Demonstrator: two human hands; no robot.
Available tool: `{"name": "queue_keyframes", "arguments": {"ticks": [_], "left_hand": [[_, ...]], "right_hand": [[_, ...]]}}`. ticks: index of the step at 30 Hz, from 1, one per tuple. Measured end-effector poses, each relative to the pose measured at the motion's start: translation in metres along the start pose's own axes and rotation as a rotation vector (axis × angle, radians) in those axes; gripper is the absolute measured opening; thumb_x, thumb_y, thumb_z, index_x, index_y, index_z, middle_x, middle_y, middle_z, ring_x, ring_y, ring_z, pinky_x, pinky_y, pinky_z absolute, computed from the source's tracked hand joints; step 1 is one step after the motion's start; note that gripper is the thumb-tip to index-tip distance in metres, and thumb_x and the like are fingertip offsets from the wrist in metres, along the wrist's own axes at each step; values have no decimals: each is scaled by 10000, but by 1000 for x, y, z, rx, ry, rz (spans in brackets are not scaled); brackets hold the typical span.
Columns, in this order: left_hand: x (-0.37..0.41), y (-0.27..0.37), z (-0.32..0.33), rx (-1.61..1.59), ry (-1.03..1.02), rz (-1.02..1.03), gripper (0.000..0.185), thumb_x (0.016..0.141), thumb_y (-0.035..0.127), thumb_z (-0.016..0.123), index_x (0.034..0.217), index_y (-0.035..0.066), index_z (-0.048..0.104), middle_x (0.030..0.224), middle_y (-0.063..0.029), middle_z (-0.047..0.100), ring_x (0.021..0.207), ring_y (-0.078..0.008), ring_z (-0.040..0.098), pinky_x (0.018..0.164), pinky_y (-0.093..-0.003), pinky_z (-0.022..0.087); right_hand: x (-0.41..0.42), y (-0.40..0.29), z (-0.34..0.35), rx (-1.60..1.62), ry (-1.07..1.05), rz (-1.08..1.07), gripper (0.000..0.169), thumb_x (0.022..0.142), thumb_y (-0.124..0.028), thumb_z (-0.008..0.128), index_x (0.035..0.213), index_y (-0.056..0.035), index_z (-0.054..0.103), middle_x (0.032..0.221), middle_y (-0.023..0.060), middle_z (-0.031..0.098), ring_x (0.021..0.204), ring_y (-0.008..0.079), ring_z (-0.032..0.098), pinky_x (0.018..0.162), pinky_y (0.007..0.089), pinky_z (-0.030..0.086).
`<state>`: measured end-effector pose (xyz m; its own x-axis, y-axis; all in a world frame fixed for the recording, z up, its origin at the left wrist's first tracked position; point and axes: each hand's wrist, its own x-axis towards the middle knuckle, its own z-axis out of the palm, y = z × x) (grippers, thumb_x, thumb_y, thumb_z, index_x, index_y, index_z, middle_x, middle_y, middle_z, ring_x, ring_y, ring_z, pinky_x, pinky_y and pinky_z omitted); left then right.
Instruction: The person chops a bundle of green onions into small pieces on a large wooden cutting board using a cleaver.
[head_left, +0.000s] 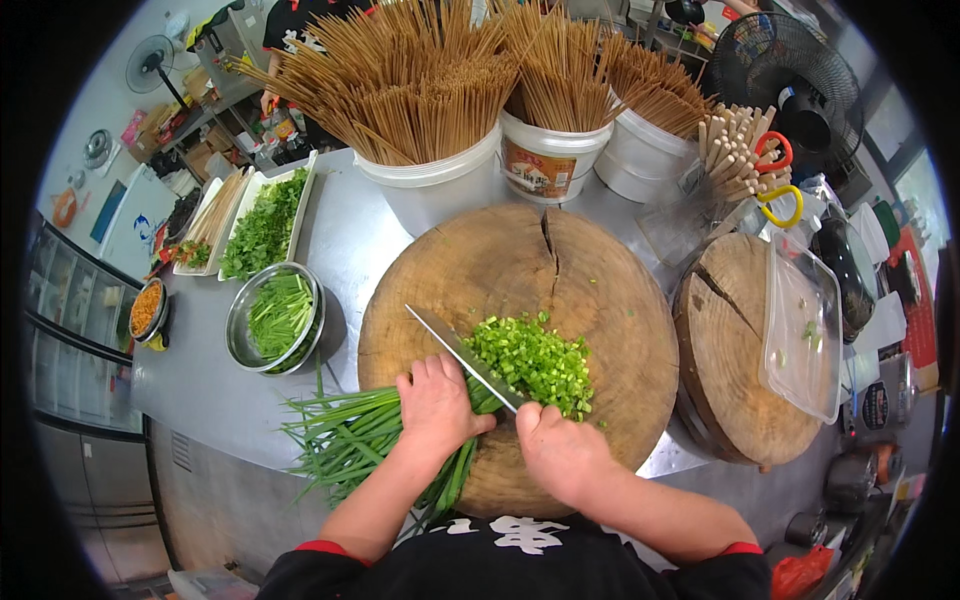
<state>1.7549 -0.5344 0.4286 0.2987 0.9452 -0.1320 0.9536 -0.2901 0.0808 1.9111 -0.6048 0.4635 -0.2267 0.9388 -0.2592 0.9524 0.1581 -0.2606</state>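
My right hand (564, 454) grips the handle of a kitchen knife (469, 361), its blade slanting up and left across a round wooden chopping block (622, 337). Beneath my left hand (437, 401), a bundle of long green stalks, likely scallions or garlic chives (352, 427), is pressed against the block. The left fingers lie close to the blade. Leafy ends hang over the block's left and front edges. To the right of the blade lies a heap of finely chopped green pieces (536, 360). A crack runs through the block's far side.
White buckets (431, 180) packed with bamboo skewers (420, 90) line the back. A steel bowl of cut greens (281, 319) and a tray of leafy herbs (266, 217) stand left. A second wooden block (724, 352) with a clear plastic lid (799, 337) is right. Another person stands beyond the table.
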Motion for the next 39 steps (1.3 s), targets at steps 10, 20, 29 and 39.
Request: {"name": "queue_keyframes", "arguments": {"ticks": [10, 20, 29, 39], "left_hand": [[1, -5, -1, 117, -104, 15, 867, 549, 551, 766, 1165, 1, 502, 1079, -160, 530, 1048, -294, 479, 925, -449, 332], [5, -7, -6, 134, -202, 6, 923, 586, 652, 697, 1257, 50, 496, 1193, -133, 491, 1097, -283, 443, 867, -446, 364], [2, -9, -3, 54, -149, 4, 954, 536, 570, 768, 1246, 8, 468, 1138, -138, 504, 1048, -281, 468, 851, -427, 374], [-2, -11, 0, -103, 18, -9, 865, 471, 431, 846, 1090, -45, 476, 989, -140, 535, 978, -283, 502, 854, -392, 392]], "right_hand": [[-56, -5, -38, -63, 60, -106, 139, 779, -70, 494, 889, -2, 442, 686, 124, 542, 492, 262, 608, 395, 389, 472], [-55, -7, -25, -104, 50, -102, 183, 784, -98, 509, 922, 18, 477, 658, 93, 547, 451, 205, 597, 351, 340, 471], [-26, -14, -4, -22, -70, -7, 208, 825, -112, 470, 980, 26, 455, 752, 151, 575, 530, 278, 633, 436, 386, 524], [-12, 0, -22, 21, 60, -52, 125, 806, -86, 490, 879, -15, 417, 716, 158, 580, 551, 327, 622, 447, 431, 487]]}}
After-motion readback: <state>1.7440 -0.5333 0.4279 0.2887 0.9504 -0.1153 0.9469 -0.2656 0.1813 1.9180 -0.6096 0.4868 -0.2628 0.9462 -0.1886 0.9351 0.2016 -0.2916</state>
